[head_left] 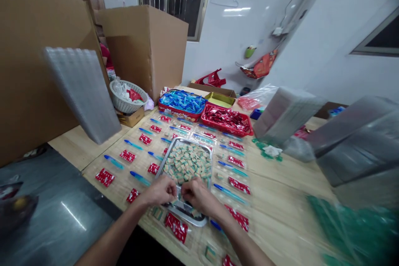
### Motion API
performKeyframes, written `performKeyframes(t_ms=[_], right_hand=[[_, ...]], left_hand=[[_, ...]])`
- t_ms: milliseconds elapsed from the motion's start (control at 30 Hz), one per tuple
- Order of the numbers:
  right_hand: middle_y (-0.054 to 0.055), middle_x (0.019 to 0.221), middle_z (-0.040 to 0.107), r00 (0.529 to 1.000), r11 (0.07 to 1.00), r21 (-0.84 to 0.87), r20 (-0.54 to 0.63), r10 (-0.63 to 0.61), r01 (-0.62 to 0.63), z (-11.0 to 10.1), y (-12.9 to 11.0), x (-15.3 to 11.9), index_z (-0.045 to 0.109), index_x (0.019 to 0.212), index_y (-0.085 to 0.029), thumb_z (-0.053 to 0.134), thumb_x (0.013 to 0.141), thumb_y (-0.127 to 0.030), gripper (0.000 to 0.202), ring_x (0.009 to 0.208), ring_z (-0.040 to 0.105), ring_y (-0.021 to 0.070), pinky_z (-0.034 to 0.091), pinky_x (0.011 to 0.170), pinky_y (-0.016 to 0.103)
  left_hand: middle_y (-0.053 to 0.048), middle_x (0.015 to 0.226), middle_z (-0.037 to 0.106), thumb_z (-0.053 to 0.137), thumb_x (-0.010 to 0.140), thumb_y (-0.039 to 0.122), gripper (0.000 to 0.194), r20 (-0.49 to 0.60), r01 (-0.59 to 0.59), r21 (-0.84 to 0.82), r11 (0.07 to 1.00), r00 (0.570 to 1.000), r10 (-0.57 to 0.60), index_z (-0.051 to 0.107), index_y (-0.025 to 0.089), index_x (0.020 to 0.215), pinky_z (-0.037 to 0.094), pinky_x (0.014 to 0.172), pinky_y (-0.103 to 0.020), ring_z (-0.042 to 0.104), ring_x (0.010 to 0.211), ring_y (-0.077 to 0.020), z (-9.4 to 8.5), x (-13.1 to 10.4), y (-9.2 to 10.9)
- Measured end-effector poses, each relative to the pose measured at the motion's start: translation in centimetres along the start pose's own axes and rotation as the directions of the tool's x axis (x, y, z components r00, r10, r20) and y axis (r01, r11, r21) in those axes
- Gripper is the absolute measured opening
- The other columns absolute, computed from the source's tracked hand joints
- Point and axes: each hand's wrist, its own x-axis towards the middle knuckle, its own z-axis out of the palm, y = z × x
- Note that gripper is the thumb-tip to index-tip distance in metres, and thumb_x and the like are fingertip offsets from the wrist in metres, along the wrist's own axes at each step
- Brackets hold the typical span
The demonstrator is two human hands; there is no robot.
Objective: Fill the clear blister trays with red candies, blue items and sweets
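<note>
Both of my hands are over the near end of a metal tray (183,213). A heap of small beige-and-green square pieces (187,160) fills its far part. My left hand (161,191) is curled at the tray's left side, fingertips pinched together. Close beside it, my right hand (197,194) is also closed, its fingers bent inward. Whatever lies between the fingers is too small or hidden to make out. Around the tray are rows of clear plastic packs holding blue pen-like sticks (139,178) and red patterned packets (176,227). Some packs also hold square pieces (210,253).
Behind the tray stand a box of blue sticks (182,102), a red basket of packets (226,118) and a gold tray (220,99). Stacked clear plastic trays (82,91) rise at left, with more stacks (285,112) at right. Cardboard boxes (140,45) and a white basket (124,106) sit behind.
</note>
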Motion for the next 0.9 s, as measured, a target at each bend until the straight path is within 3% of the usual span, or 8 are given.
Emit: performKeyframes(t_ms=[133, 267, 467, 633, 900], right_hand=[[0.000, 0.064, 0.066, 0.999, 0.996, -0.086, 0.042, -0.023, 0.026, 0.3, -0.3, 0.2, 0.066, 0.066, -0.020, 0.049, 0.067, -0.004, 0.023, 0.073, 0.056, 0.0162, 0.031, 0.081, 0.030], [0.001, 0.075, 0.067, 0.996, 0.987, -0.140, 0.044, -0.078, 0.083, 0.6, -0.4, 0.4, 0.063, 0.069, -0.019, 0.047, 0.069, -0.002, 0.023, 0.076, 0.057, 0.0147, 0.026, 0.084, 0.032], [0.003, 0.084, 0.065, 0.996, 0.982, -0.179, -0.049, -0.071, 0.061, 1.6, -0.5, -0.2, 0.058, 0.083, -0.017, 0.045, 0.069, 0.001, 0.027, 0.082, 0.056, 0.0164, 0.024, 0.085, 0.032], [0.003, 0.081, 0.064, 0.996, 0.976, -0.216, -0.076, -0.056, 0.039, 2.4, -0.3, -0.6, 0.059, 0.077, -0.017, 0.045, 0.076, -0.001, 0.022, 0.082, 0.055, 0.0163, 0.022, 0.091, 0.035], [-0.001, 0.070, 0.061, 0.987, 0.999, -0.039, -0.162, -0.002, -0.004, 2.1, 0.2, -1.5, 0.056, 0.070, -0.019, 0.045, 0.071, -0.002, 0.021, 0.074, 0.054, 0.0156, 0.029, 0.091, 0.037]], left_hand=[[0.004, 0.051, 0.053, 0.051, 0.056, 0.008, 0.016, 0.045, -0.050, 0.115, 0.992, 0.998, 0.046, 0.066, 0.013, 0.062, 0.035, 0.049, -0.021, 0.048, 0.051, -0.0108, -0.4, 0.2, 0.3], [0.004, 0.055, 0.054, 0.053, 0.058, 0.006, 0.016, 0.066, -0.125, 0.221, 0.967, 0.991, 0.113, 0.066, 0.015, 0.062, 0.036, 0.052, -0.021, 0.049, 0.054, -0.0110, -0.4, 0.4, 0.1], [-0.001, 0.070, 0.058, 0.051, 0.062, 0.003, 0.020, -0.040, -0.169, 0.378, 0.910, 0.979, 0.198, 0.062, 0.017, 0.072, 0.039, 0.066, -0.026, 0.052, 0.070, -0.0166, 1.3, 0.7, -1.7], [-0.004, 0.086, 0.059, 0.052, 0.068, 0.008, 0.014, -0.065, -0.200, 0.436, 0.877, 0.965, 0.253, 0.057, 0.018, 0.075, 0.040, 0.075, -0.029, 0.054, 0.084, -0.0197, 1.7, -0.1, -2.1], [0.001, 0.068, 0.056, 0.049, 0.065, 0.003, 0.022, -0.120, -0.190, 0.400, 0.897, 0.959, 0.256, 0.061, 0.018, 0.075, 0.034, 0.060, -0.025, 0.051, 0.066, -0.0155, 1.9, -0.2, -2.1]])
